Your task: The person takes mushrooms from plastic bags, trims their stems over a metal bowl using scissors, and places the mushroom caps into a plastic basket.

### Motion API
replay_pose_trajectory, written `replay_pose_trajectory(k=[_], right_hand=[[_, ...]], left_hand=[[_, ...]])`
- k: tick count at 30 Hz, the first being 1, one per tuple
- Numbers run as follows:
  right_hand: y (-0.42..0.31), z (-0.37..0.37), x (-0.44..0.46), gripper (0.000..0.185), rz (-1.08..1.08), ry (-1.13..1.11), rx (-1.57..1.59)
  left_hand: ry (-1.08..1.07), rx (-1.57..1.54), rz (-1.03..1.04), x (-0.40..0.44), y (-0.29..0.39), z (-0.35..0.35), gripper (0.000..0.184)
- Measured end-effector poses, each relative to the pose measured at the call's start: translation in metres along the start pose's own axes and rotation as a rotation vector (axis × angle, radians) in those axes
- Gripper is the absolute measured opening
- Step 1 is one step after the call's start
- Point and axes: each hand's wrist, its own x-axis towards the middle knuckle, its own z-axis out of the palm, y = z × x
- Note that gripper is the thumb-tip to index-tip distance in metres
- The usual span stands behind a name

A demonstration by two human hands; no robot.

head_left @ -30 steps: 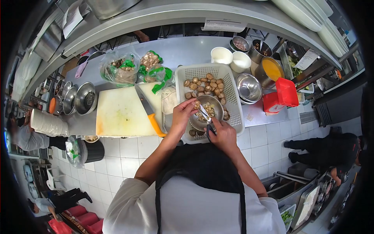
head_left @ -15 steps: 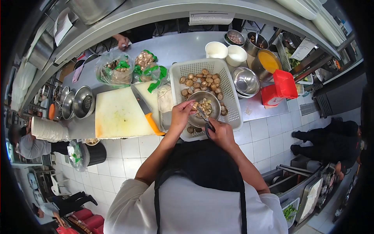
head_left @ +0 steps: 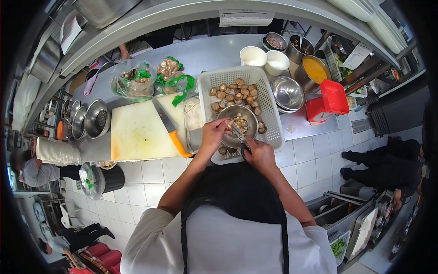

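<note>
My left hand (head_left: 216,133) is closed in a pinch over the left side of a steel bowl (head_left: 250,119), on what looks like a small mushroom piece, mostly covered by the fingertips. In my right hand (head_left: 261,154) is a pair of scissors (head_left: 239,134) with dark handles, its blades pointing into the bowl towards my left fingers. Cut mushroom pieces (head_left: 240,122) lie in the bowl. The bowl sits inside a white perforated basket (head_left: 269,98), among whole brown mushrooms (head_left: 236,93).
Left of the basket, a knife (head_left: 169,128) with a yellow handle lies on a white cutting board (head_left: 137,130). Bagged mushrooms (head_left: 134,82) stand behind it. To the right are steel bowls (head_left: 287,93), a pot of yellow liquid (head_left: 314,71) and a red scale (head_left: 326,102).
Across the table, another person's hand has drawn back to the left. My hands have barely moved; the scissors remain over the bowl.
</note>
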Motion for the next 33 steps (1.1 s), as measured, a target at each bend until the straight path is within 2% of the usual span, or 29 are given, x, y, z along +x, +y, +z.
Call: replay_pose_trajectory(k=[4, 7, 10, 14, 17, 20, 23, 26, 32, 33], right_hand=[[0.010, 0.019, -0.002, 0.043, 0.015, 0.036, 0.241], [0.007, 0.018, -0.001, 0.043, 0.508, -0.258, 1.030], [0.000, -0.003, 0.006, 0.046, 0.675, -0.309, 1.377], [0.003, -0.003, 0.007, 0.048, 0.675, -0.411, 1.320], [0.000, 0.000, 0.007, 0.047, 0.704, -0.369, 1.282], [0.002, -0.002, 0.005, 0.046, 0.721, -0.350, 1.297], [0.008, -0.001, 0.001, 0.044, 0.749, -0.229, 1.304], [0.012, -0.009, -0.003, 0.043, 0.731, -0.121, 1.323], [0.015, -0.013, -0.010, 0.038, 0.780, -0.073, 1.251], [0.016, -0.012, -0.011, 0.037, 0.779, -0.076, 1.254]], left_hand=[[-0.001, -0.055, -0.010, 0.002, -0.002, 0.000, 0.025], [-0.016, -0.052, -0.006, 0.004, -0.005, -0.005, 0.024], [-0.019, -0.023, 0.009, 0.008, -0.012, -0.010, 0.024], [0.031, 0.221, 0.039, 0.009, -0.005, -0.002, 0.024], [-0.006, 0.638, 0.217, 0.018, -0.009, -0.002, 0.032], [-0.137, 0.804, 0.210, 0.025, -0.008, 0.003, 0.030], [-0.113, 1.139, 0.400, 0.025, -0.012, 0.014, 0.029], [-0.210, 1.238, 0.348, 0.032, -0.019, 0.016, 0.025], [-0.305, 1.255, 0.499, 0.036, -0.018, 0.019, 0.024], [-0.325, 1.230, 0.469, 0.036, -0.017, 0.018, 0.025]])
